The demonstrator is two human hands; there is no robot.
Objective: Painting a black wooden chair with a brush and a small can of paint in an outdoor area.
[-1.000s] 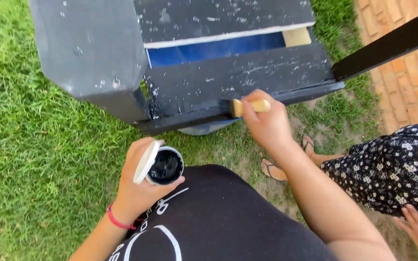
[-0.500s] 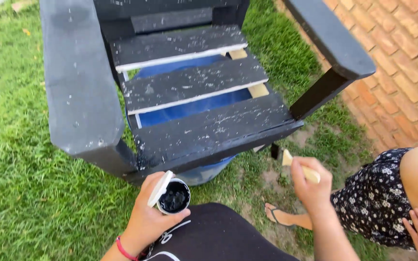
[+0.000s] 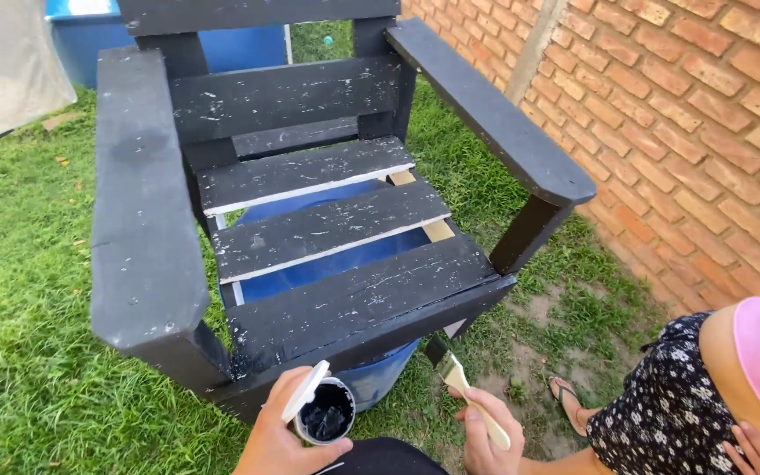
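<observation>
A black-painted wooden slat chair (image 3: 327, 229) stands on the grass in front of me, its paint flecked with pale spots. My left hand (image 3: 276, 440) grips a small round tub of black paint (image 3: 325, 412) with its white lid tilted against the rim, just below the chair's front edge. My right hand (image 3: 485, 431) holds a paintbrush (image 3: 459, 387) by its pale wooden handle, the black bristles pointing up near the chair's front right corner, apart from the wood.
A blue container (image 3: 371, 374) sits under the chair seat. A brick wall (image 3: 679, 114) runs along the right. Another person in a floral skirt (image 3: 661, 413) sits at the lower right, a sandalled foot (image 3: 566, 400) on the ground. Grass (image 3: 19, 264) surrounds the chair.
My view has risen from the chair's front edge to the whole seat and backrest. My right hand drew the brush off the front slat and lowered it beside the paint tub.
</observation>
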